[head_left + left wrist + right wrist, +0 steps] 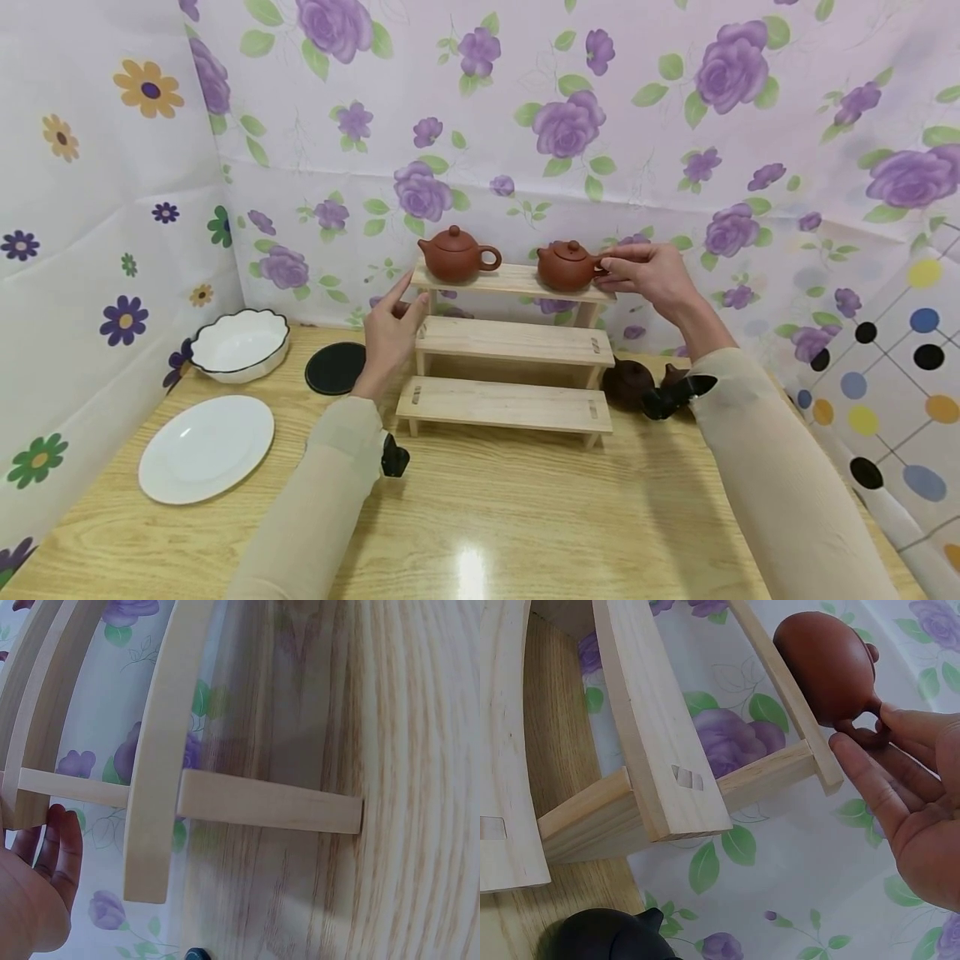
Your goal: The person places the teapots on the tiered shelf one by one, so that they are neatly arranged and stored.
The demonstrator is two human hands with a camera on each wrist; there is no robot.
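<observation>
A three-tier wooden stand (517, 342) stands on the table against the back cloth. On its top tier sit two reddish-brown clay teapots. My right hand (656, 275) pinches the handle of the right teapot (567, 268) between thumb and fingers; the right wrist view shows that teapot (821, 671) at the shelf's end. The left teapot (452, 258) has its spout to the left and its handle to the right. My left hand (392, 337) grips the left end of the top tier, fingertips curled at the wood in the left wrist view.
Behind the stand's right side are a dark teapot (628, 385) and a brown one (673, 375), partly covered by the right wrist strap. At left lie a white plate (206, 450), a scalloped white bowl (240, 346) and a black disc (335, 368). Flowered cloth encloses the table.
</observation>
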